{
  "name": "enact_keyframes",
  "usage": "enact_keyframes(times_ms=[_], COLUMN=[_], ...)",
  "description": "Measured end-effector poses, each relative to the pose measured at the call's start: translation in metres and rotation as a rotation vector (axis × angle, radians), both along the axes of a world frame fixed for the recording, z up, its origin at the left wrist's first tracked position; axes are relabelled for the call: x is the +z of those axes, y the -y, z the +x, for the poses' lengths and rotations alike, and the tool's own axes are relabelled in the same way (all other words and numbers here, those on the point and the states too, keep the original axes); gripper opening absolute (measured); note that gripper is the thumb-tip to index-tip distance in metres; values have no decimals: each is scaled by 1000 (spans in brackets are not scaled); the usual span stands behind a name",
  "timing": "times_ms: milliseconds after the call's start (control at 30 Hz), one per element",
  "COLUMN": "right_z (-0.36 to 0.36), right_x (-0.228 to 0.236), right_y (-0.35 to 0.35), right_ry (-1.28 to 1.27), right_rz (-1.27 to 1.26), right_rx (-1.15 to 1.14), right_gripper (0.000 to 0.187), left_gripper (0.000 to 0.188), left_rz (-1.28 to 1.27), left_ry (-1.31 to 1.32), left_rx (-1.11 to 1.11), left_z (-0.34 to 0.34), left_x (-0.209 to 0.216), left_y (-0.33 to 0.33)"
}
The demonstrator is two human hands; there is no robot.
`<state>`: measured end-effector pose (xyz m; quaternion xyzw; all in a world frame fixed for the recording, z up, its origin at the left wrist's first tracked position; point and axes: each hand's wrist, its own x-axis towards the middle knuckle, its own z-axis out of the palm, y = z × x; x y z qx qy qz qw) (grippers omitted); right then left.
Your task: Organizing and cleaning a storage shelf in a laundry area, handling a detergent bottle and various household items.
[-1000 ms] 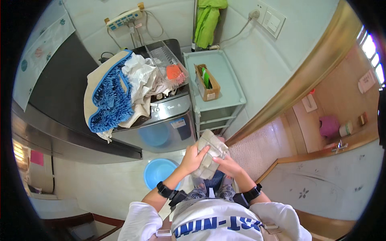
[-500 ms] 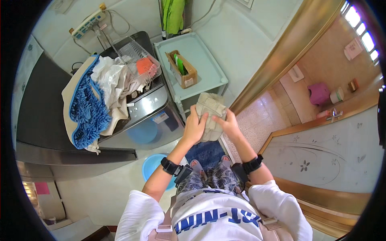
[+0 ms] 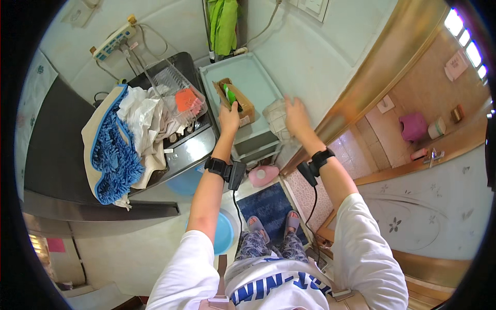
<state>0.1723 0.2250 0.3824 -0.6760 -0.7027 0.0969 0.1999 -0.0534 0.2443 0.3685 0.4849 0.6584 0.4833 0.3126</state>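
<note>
My left hand (image 3: 229,119) is closed at the near left edge of a small open cardboard box (image 3: 247,109), its thumb beside a green packet (image 3: 229,94) inside. The box lies on the pale green top of a plastic cart (image 3: 258,67). By the cart's near right corner, my right hand (image 3: 298,120) keeps hold of a folded beige-grey cloth (image 3: 276,120) by its right side. The cloth overlaps the cart's front edge. Some of the right fingers point upward, and the cloth partly hides the grip.
Left of the cart, a dark appliance top bears a clear plastic rack (image 3: 178,88), white cloths and a blue shaggy mop pad (image 3: 116,155). On the floor are a light blue basin (image 3: 223,233), a pink bottle (image 3: 263,175) and a dark blue mat (image 3: 268,204). A gold door frame (image 3: 377,67) stands right.
Both hands have moved up toward the cart. My left hand has let go of the cloth and reached the box; the cloth has gone with my right hand to the cart's near right corner.
</note>
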Motion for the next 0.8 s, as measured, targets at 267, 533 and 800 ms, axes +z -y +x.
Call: enact_keyframes(times_ms=[267, 533, 800], right_z=[-30, -63, -70], right_x=[-20, 68, 49], right_y=[20, 102, 165], right_ry=[-42, -914, -988], right_rz=[245, -133, -116], right_rx=[87, 326, 258], right_gripper=[56, 71, 61], left_gripper=[31, 29, 45], left_rz=[135, 220, 230], left_ry=[192, 344, 356], left_rx=[41, -187, -294], left_z=[-7, 11, -7], left_x=[-13, 63, 70], left_y=[30, 156, 207])
